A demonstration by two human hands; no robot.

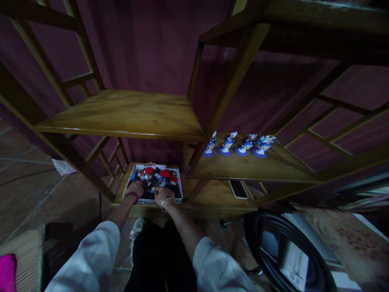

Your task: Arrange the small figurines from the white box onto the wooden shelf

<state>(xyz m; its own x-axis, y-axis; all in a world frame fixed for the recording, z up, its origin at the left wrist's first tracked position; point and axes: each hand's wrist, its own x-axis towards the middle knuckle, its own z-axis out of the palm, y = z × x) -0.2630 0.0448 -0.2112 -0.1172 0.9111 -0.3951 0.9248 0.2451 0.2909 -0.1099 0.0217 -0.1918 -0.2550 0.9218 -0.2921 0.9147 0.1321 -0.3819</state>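
Note:
A shallow white box sits on the lowest wooden shelf, filled with small jumbled figurines, some with red round tops. My left hand, with a red bead bracelet at the wrist, reaches over the box's left front side. Its fingers curl down among the figurines; what they grip is hidden. Beside it, my right hand, wearing a silvery bangle, is inside the box near the front wall. Those fingers are closed, and whatever they hold is too small to name.
On the middle shelf to the right, several figurines stand in rows on purple bases. A phone-like dark slab lies on the low shelf. An upper shelf board overhangs behind the box. A round black stool-like object stands right.

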